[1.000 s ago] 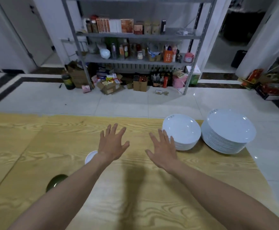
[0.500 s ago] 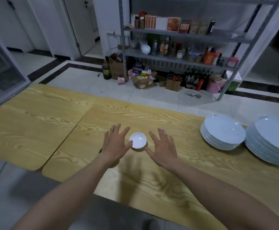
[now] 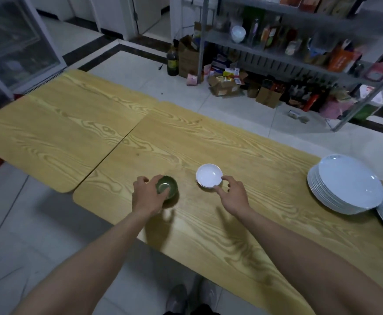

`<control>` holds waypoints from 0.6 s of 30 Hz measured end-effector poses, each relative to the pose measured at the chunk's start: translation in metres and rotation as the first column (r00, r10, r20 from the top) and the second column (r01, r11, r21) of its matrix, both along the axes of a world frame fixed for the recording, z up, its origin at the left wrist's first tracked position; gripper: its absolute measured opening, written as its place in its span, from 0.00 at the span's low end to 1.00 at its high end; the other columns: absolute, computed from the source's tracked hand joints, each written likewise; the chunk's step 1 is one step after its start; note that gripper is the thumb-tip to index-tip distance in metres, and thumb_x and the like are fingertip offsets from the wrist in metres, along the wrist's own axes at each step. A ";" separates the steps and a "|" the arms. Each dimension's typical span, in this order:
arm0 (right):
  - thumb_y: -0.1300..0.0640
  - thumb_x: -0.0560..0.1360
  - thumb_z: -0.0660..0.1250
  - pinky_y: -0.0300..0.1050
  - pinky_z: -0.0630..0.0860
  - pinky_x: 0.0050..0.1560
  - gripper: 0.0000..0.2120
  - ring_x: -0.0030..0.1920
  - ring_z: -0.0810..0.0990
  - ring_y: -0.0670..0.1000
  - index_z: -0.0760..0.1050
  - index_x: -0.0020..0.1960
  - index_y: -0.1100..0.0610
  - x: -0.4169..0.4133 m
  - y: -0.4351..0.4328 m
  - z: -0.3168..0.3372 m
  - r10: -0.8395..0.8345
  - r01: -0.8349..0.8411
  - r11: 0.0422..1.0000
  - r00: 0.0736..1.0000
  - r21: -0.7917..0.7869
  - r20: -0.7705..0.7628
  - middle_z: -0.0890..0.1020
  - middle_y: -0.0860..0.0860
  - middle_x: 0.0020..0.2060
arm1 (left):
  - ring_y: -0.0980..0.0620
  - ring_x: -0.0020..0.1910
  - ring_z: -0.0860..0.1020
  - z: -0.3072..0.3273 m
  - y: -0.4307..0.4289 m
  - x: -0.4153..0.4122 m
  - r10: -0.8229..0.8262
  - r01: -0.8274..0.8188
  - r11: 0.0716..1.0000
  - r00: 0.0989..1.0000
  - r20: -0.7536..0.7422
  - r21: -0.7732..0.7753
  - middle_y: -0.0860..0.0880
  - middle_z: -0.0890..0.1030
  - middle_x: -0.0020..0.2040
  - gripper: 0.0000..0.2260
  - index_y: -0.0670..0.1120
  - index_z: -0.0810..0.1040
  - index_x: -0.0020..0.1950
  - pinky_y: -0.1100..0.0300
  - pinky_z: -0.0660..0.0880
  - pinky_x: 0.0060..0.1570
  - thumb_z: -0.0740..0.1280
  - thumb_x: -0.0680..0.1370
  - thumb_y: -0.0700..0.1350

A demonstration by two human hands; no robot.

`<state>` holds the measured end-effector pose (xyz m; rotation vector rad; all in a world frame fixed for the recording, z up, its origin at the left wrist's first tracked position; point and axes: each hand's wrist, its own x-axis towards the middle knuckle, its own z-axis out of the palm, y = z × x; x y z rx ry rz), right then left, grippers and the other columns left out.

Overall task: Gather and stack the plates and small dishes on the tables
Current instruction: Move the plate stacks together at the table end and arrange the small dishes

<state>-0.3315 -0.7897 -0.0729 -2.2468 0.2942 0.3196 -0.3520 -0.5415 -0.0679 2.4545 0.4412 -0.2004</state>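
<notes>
1. Both hands, spread flat half a second ago, have come down to the table and curled.
2. Left hand grasps the green bowl, thumb over its near rim and fingers round its left side.
3. Right hand pinches the white dish at its near right rim with thumb and forefinger; the other fingers are loosely bent.
4. Bowl and dish stand on the table, near each other but apart.
5. Two plate stacks sit just beside each other at the table's right end, well apart from the dish.
</notes>
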 end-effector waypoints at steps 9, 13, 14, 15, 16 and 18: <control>0.55 0.79 0.66 0.44 0.68 0.61 0.14 0.61 0.74 0.54 0.75 0.65 0.52 0.027 0.006 -0.040 -0.086 0.091 0.992 0.995 0.089 -0.059 0.77 0.54 0.61 | 0.45 0.56 0.75 -0.043 0.011 0.004 0.144 -0.168 0.934 0.985 -0.100 -0.315 0.46 0.70 0.61 0.14 0.52 0.77 0.63 0.49 0.72 0.66 0.70 0.78 0.46; 0.55 0.79 0.67 0.41 0.69 0.54 0.15 0.58 0.77 0.55 0.76 0.65 0.55 0.037 0.008 -0.051 -0.102 0.110 0.989 0.991 0.098 -0.084 0.78 0.54 0.56 | 0.45 0.55 0.78 -0.055 0.014 0.006 0.177 -0.201 0.878 0.980 -0.095 -0.434 0.47 0.79 0.58 0.12 0.49 0.78 0.60 0.47 0.80 0.54 0.69 0.78 0.41; 0.55 0.78 0.68 0.41 0.68 0.54 0.16 0.57 0.78 0.55 0.76 0.65 0.56 0.039 0.008 -0.053 -0.098 0.106 0.990 0.992 0.098 -0.083 0.79 0.55 0.57 | 0.44 0.56 0.78 -0.058 0.014 0.006 0.196 -0.214 0.862 0.977 -0.088 -0.460 0.48 0.78 0.57 0.12 0.49 0.78 0.59 0.45 0.80 0.53 0.69 0.78 0.39; 0.55 0.78 0.68 0.41 0.69 0.55 0.16 0.57 0.78 0.55 0.76 0.65 0.56 0.042 0.008 -0.056 -0.095 0.103 0.990 0.992 0.101 -0.082 0.79 0.56 0.58 | 0.44 0.56 0.77 -0.060 0.014 0.007 0.212 -0.225 0.850 0.974 -0.082 -0.477 0.48 0.77 0.57 0.12 0.50 0.78 0.58 0.44 0.80 0.52 0.69 0.77 0.38; 0.55 0.78 0.68 0.42 0.69 0.56 0.16 0.57 0.78 0.56 0.76 0.65 0.56 0.044 0.008 -0.058 -0.094 0.103 0.989 0.992 0.106 -0.085 0.79 0.56 0.59 | 0.44 0.57 0.77 -0.063 0.013 0.009 0.230 -0.238 0.837 0.970 -0.079 -0.493 0.48 0.77 0.56 0.12 0.51 0.78 0.57 0.43 0.80 0.52 0.69 0.77 0.38; 0.54 0.78 0.68 0.43 0.69 0.58 0.16 0.58 0.77 0.55 0.76 0.65 0.56 0.048 0.008 -0.061 -0.109 0.120 0.986 0.989 0.112 -0.096 0.78 0.56 0.60 | 0.44 0.56 0.78 -0.068 0.013 0.012 0.258 -0.263 0.817 0.963 -0.082 -0.514 0.48 0.77 0.56 0.13 0.52 0.78 0.56 0.44 0.81 0.50 0.70 0.76 0.36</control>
